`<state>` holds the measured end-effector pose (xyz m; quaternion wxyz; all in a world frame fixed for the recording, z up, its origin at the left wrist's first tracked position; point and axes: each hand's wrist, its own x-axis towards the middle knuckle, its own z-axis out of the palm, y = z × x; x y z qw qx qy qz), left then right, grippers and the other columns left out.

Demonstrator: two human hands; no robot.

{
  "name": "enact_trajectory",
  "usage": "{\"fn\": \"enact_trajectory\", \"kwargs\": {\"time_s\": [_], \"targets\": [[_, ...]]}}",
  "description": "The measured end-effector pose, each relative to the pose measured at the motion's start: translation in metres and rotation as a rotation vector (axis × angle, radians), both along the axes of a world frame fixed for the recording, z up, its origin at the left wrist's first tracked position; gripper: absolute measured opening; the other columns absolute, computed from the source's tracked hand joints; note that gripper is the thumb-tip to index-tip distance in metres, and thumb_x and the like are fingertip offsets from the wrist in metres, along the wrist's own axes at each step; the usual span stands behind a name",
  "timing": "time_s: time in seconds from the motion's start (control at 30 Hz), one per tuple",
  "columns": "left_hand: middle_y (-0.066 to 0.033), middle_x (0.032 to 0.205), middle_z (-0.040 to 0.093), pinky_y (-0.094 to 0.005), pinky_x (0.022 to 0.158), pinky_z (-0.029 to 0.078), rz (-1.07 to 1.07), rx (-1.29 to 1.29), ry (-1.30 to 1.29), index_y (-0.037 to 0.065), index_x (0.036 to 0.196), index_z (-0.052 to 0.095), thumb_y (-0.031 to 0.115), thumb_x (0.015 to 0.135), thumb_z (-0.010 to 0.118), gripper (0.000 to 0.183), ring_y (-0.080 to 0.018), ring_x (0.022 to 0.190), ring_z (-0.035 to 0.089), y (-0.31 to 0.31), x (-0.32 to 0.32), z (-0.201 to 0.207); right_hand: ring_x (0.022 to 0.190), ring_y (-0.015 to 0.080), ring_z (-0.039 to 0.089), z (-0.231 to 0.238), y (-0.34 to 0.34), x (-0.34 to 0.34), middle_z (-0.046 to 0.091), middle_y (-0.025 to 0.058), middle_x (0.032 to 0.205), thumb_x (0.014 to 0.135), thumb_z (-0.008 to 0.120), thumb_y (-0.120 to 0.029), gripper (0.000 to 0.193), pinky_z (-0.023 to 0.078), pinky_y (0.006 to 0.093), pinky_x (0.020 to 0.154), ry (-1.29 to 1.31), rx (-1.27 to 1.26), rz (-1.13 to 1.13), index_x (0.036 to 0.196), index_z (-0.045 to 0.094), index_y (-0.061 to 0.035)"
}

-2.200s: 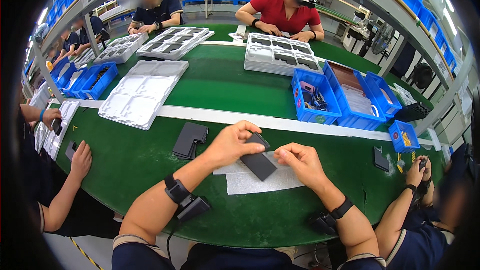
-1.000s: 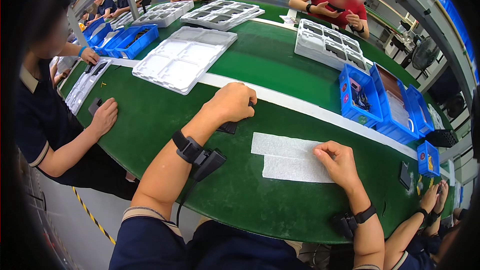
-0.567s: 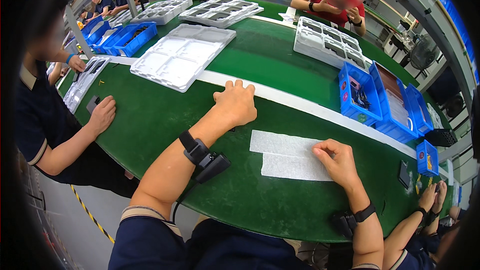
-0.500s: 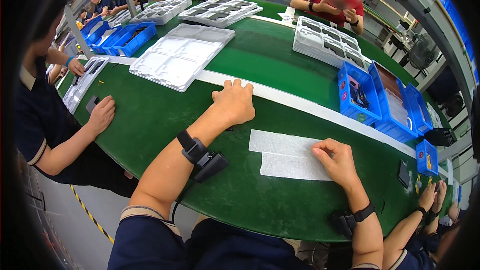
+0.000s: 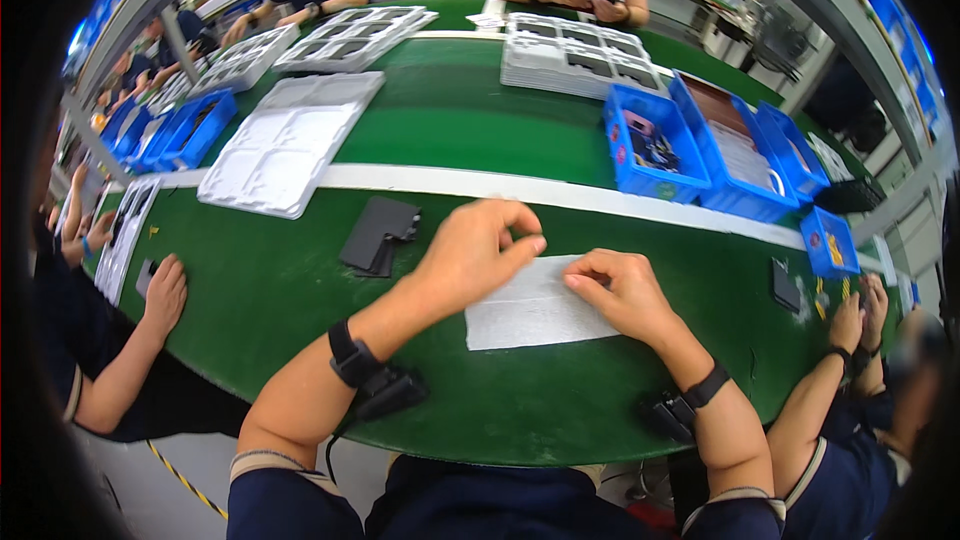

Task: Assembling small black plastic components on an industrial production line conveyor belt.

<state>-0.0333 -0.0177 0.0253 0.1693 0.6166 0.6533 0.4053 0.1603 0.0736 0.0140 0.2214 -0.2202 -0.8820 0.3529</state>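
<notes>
My left hand [image 5: 482, 252] hovers over the left part of a thin white sheet [image 5: 525, 320], its thumb and forefinger curled toward each other. Whatever sits between those fingertips, if anything, is too small to make out. My right hand [image 5: 632, 298] covers the sheet's right end with thumb and forefinger bent together. It is unclear whether that pinch has caught the sheet. The sheet lies flat on the green table, with a faint line across it. Left of my left hand is a small pile of dark flat pieces [image 5: 380, 233], overlapping one another.
White trays [image 5: 285, 145] stand beyond a pale strip [image 5: 450, 183]; a stack of trays with dark parts [image 5: 580, 50] is farther back. Blue bins [image 5: 655, 175] line the right side. Co-workers' hands rest at the left [image 5: 163, 295] and right [image 5: 852, 325] edges.
My left hand has come back from the dark pieces, which now show, toward the sheet and my right hand. The two offset white strips now look closer aligned. The view has shifted.
</notes>
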Motion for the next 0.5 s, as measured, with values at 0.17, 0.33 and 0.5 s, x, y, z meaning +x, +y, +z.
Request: {"fn": "enact_trajectory", "kwargs": {"time_s": [0.17,0.33,0.5], "targets": [[0.0021,0.063,0.056,-0.0201,0.05,0.039,-0.352,-0.114,-0.18,0.002,0.081,0.063,0.016,0.082,0.066,0.014,-0.0029,0.055,0.046,-0.008,0.043,-0.022,0.061,0.0272,0.06,0.004,0.003,0.003,0.062,0.0149,0.072,0.076,0.065,-0.014,0.014,0.046,0.035,0.056,0.051,0.025,-0.027,0.08,0.065,-0.0005],[0.0051,0.06,0.052,-0.0186,0.049,0.036,-0.307,-0.286,-0.282,0.001,0.079,0.064,0.015,0.081,0.067,0.014,-0.0008,0.055,0.042,-0.014,0.042,-0.022,0.067,0.0279,0.061,0.02,0.039,0.026,0.065,0.0141,0.076,0.078,0.064,-0.015,0.013,0.048,0.0358,0.063,0.056,0.417,-0.424,0.079,0.067,-0.0019],[0.0055,0.059,0.051,-0.0197,0.049,0.035,-0.324,-0.195,-0.231,0.002,0.08,0.064,0.018,0.083,0.066,0.017,-0.0018,0.054,0.04,-0.009,0.04,-0.024,0.09,0.0337,0.06,0.01,0.122,0.103,0.065,0.0149,0.094,0.079,0.063,-0.037,0.032,0.047,0.0413,0.081,-0.246,0.642,-1.014,0.092,0.068,-0.0076]]}}
